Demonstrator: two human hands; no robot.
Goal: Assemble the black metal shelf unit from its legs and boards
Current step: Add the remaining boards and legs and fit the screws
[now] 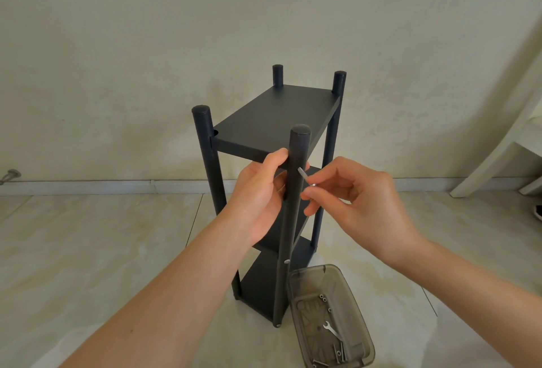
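The black metal shelf unit [272, 121] stands upright on the tiled floor, with four round legs and several boards. My left hand [258, 194] grips the near leg [294, 180] just under the top board, fingers wrapped behind it. My right hand [355, 200] pinches a small silver bolt [306, 177] between thumb and fingertips, its tip close to the right side of that leg. Another silver bolt head [286, 262] shows lower on the same leg.
A clear grey plastic tray [355, 294] lies on the floor at the shelf's near right, holding several bolts, nuts and a small wrench [331, 329]. A wall with a skirting board stands behind. A white furniture leg [498, 156] is at the right.
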